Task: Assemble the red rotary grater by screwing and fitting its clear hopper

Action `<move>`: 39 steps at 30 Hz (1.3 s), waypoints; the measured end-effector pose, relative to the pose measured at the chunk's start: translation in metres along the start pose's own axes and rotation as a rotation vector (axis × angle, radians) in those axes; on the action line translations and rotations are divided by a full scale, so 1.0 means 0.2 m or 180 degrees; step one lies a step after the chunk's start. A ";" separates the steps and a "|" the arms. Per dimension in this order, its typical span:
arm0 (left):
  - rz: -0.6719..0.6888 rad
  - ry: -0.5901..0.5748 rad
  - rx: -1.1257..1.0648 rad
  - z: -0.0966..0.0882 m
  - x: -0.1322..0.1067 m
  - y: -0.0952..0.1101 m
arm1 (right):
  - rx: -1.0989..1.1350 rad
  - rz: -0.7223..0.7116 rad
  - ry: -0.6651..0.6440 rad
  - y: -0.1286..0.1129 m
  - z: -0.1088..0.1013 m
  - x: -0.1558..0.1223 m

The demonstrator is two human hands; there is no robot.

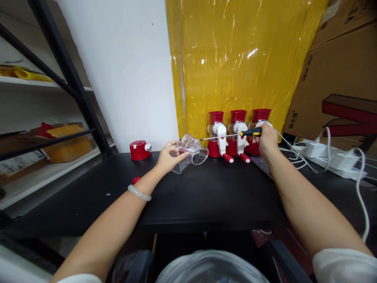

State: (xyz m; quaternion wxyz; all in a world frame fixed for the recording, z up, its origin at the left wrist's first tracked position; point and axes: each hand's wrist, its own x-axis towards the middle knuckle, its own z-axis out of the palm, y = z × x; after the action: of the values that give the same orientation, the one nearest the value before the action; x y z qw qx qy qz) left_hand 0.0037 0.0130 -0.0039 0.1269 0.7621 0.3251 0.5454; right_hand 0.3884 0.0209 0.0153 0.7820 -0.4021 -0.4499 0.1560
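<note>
My left hand (pixel 171 156) is closed around a clear plastic grater housing (pixel 191 148), holding it tilted just above the black table. A round, tube-like opening of the housing faces right. In my right hand (pixel 267 138) is a screwdriver (pixel 250 132) with a black and yellow handle. Its long shaft points left, and the tip reaches the upper right side of the clear housing; whether it touches a screw is too small to tell. Behind the shaft stand three red and white rotary graters (pixel 217 135) in a row. Left of my hand sits a red base (pixel 140 150) with white knobs.
A white power strip (pixel 332 162) with chargers and loose cables lies at the right, beside a large cardboard box (pixel 338 78). A flat dark device (pixel 263 167) lies under my right hand. Metal shelving (pixel 79 90) stands left; yellow film (pixel 235 55) hangs behind.
</note>
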 end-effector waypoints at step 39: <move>0.0528 0.0812 0.0662 -0.10 0.04 0.08 | 0.0171 -0.0109 -0.0180 0.05 0.07 -0.04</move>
State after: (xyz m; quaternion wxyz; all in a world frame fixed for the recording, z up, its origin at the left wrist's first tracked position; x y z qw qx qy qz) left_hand -0.0075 0.0019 0.0178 -0.0402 0.7200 0.3293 0.6096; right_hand 0.3732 0.0289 0.0069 0.7821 -0.3686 -0.4743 0.1659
